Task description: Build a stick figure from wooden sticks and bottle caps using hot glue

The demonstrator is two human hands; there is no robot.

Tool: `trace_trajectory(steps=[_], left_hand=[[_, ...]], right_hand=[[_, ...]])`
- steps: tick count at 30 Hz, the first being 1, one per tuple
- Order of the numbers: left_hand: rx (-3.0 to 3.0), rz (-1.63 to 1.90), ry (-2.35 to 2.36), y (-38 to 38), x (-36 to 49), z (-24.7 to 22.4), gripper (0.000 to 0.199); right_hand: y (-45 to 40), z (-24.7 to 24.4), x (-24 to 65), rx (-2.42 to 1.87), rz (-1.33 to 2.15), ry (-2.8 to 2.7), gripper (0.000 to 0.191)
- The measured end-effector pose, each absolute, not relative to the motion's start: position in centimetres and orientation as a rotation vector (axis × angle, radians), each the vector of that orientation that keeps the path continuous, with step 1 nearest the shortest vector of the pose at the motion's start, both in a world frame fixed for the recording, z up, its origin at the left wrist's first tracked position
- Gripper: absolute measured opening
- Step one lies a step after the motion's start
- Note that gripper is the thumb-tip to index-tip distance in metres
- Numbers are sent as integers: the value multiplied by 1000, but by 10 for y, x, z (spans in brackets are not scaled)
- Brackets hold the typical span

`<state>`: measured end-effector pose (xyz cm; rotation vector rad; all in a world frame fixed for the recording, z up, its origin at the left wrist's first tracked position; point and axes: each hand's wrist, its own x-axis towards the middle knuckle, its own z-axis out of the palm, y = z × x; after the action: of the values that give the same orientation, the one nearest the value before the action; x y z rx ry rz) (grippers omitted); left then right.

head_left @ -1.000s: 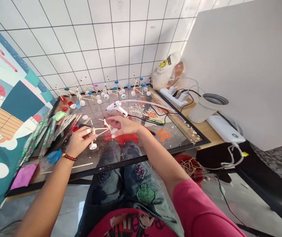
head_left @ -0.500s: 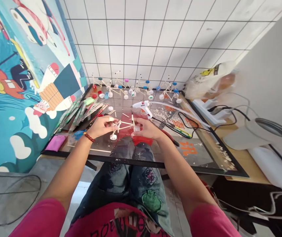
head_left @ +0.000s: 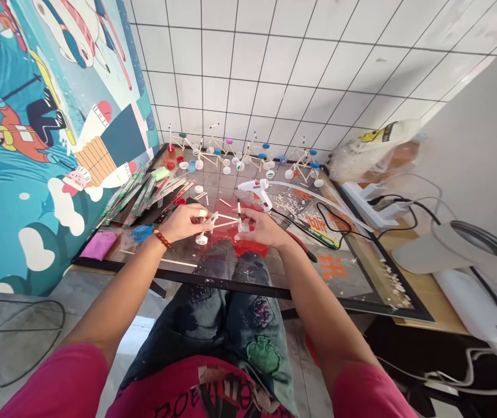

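Between my hands, above the glass tabletop, is a small model of thin wooden sticks (head_left: 227,220) with a white bottle cap (head_left: 201,238) at its lower left. My left hand (head_left: 184,223) pinches the model's left end, where the sticks meet. On the other side my right hand (head_left: 259,228) has thumb and fingers closed around the right end, beside an upright stick with a dark tip (head_left: 238,208) and a whitish, partly hidden piece. A red translucent sheet (head_left: 251,247) lies under the hands.
A white glue gun (head_left: 255,187) lies behind my right hand, its black cable running right past a yellow-green cutter (head_left: 324,238). Several similar stick-and-cap models (head_left: 261,157) stand along the back edge. Wrapped sticks (head_left: 144,194) and a pink packet (head_left: 99,244) lie left; a power strip (head_left: 364,204) is right.
The camera view has tilted and shifted slightly, so the scene sits a little differently. Both hands keep their hold on the stick model, which stays in nearly the same place.
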<state>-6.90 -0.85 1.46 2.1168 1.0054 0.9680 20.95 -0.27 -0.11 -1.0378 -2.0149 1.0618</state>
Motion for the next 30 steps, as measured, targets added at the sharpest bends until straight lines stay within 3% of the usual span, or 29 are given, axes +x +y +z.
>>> trace_trajectory(steps=[26, 30], left_hand=[[2248, 993, 1011, -12, -69, 18, 34], [2274, 985, 1030, -12, -70, 19, 27]], right_hand=[[-2, -6, 205, -982, 1202, -1863, 72], [-2, -4, 205, -1024, 1144, -1861, 71]])
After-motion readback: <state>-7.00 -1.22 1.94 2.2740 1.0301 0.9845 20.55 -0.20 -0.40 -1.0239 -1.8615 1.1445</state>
